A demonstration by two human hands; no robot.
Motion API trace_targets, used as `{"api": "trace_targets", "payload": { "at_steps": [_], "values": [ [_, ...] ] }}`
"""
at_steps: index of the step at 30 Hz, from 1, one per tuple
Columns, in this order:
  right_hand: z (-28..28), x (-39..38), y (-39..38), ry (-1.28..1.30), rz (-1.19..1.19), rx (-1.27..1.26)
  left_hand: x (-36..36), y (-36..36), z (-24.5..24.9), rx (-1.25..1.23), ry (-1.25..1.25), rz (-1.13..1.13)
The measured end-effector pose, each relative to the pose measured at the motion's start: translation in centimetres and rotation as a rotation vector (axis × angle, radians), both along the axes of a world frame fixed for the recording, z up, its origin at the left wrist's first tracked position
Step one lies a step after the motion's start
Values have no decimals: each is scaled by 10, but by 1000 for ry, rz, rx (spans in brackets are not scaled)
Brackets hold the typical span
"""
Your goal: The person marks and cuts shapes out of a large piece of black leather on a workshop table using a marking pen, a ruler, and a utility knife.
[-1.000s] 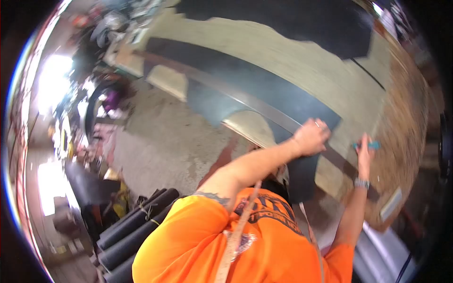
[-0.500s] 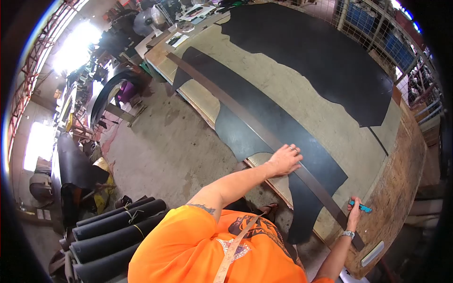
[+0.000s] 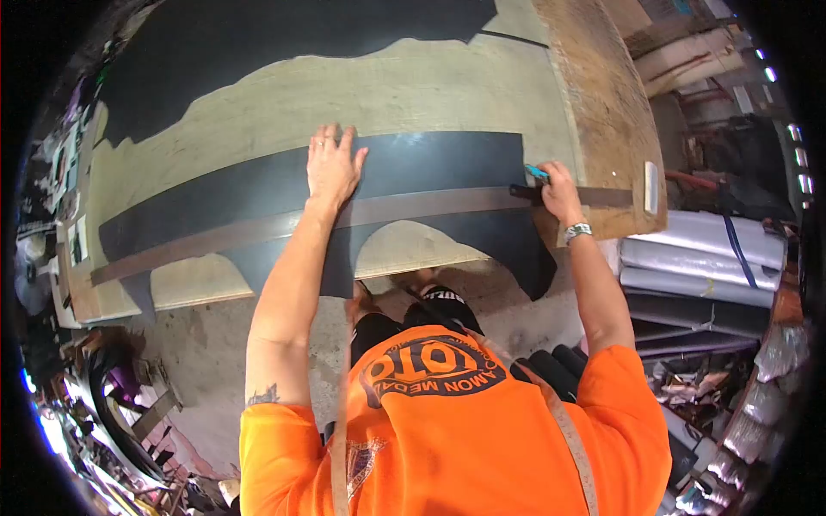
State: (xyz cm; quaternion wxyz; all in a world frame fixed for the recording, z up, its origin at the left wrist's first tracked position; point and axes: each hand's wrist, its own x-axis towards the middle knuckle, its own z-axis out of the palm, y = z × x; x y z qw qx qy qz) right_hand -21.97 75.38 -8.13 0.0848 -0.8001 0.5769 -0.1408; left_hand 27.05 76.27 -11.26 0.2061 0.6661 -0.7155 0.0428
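A long brown straightedge (image 3: 413, 205) lies across a black leather piece (image 3: 430, 157) with a curved, uneven lower edge. My left hand (image 3: 333, 168) rests flat on the leather, fingers spread beyond the straightedge, its wrist above it. At the right end of the leather, my right hand (image 3: 561, 193) is closed around a turquoise utility knife (image 3: 537, 172). That hand is over the straightedge, and a short dark strip (image 3: 523, 193) lies beside its fingers. The knife's blade is too small to make out.
A larger black hide (image 3: 284, 39) covers the table's far side. A white block (image 3: 650, 187) lies at the right table edge. Silver rolls (image 3: 701, 249) stand beyond the table, with black rolls (image 3: 551, 370) behind me. A tape measure (image 3: 572, 443) hangs around my neck.
My view has swung to the right and down over the table. My left hand has shifted from on the straightedge to the leather beyond it. The knife stays in my right hand.
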Motion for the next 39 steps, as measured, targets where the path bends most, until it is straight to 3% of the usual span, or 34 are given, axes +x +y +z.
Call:
{"api": "trace_targets", "payload": {
  "at_steps": [2,11,14,21,39],
  "values": [
    [7,10,9,31,9,-33,-18,-14,6,98,21,6],
    [13,6,19,-19,77,42,-27,-56,-3,124,-18,30],
    [13,3,17,-32,90,60,-30,-65,9,306,-20,115],
    [18,-2,9,-78,149,152,-31,-71,20,435,-27,139],
    [22,-1,4,-74,172,199,-30,-73,16,448,-38,173]
  ]
}}
